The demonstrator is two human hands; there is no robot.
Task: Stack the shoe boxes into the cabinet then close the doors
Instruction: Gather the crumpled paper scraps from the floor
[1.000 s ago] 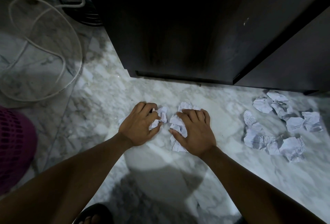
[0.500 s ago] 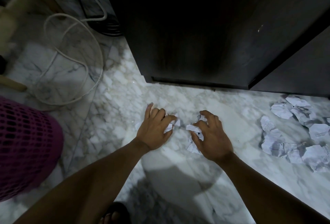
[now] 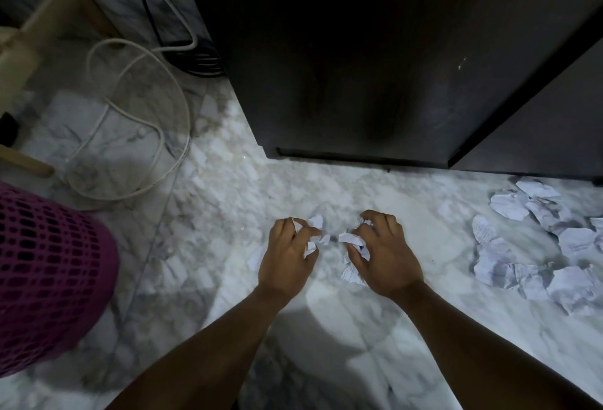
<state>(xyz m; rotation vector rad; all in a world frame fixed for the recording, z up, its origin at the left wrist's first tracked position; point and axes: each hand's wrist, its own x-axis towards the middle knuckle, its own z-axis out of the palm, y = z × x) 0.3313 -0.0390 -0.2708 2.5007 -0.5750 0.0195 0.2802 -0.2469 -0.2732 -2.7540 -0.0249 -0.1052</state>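
No shoe boxes are seen: scraps of crumpled paper (image 3: 316,229) are pinched in the curled left hand (image 3: 287,261) and right hand (image 3: 390,259), just short of the cabinet (image 3: 359,83) beyond, judged already closed.

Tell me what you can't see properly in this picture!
Head view:
- Cabinet: its dark front hides the inside; top cut off by the frame.
- Crumpled paper: partly hidden by the left hand and right hand gripping it.
- Paper pile: printing too small and blurred to read.
- Purple basket: cut off by the left edge.
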